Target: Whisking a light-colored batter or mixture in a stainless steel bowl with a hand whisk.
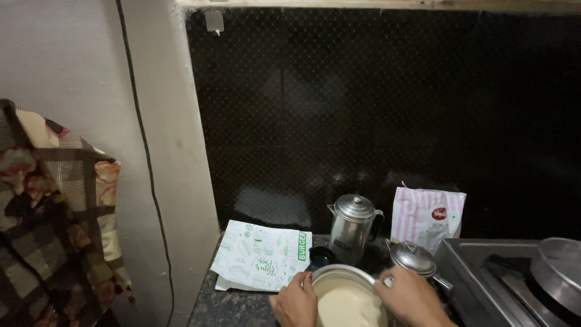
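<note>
A round steel bowl (pixel 339 274) filled with pale, creamy batter (pixel 348 306) sits on the dark counter at the bottom of the head view. My left hand (pixel 295 301) grips the bowl's left rim. On the right rim rests my right hand (pixel 411 297), its fingers curled over the edge. Just behind the bowl stands a steel lidded jug (pixel 353 225), with a small steel lid (pixel 413 257) to its right.
A white paper bag with green print (pixel 263 254) lies left of the bowl. A pink striped packet (pixel 428 218) leans on the dark mesh window. A stove (pixel 484 266) with a steel pan (pixel 560 266) fills the right. Patterned cloth (pixel 54 212) hangs at left.
</note>
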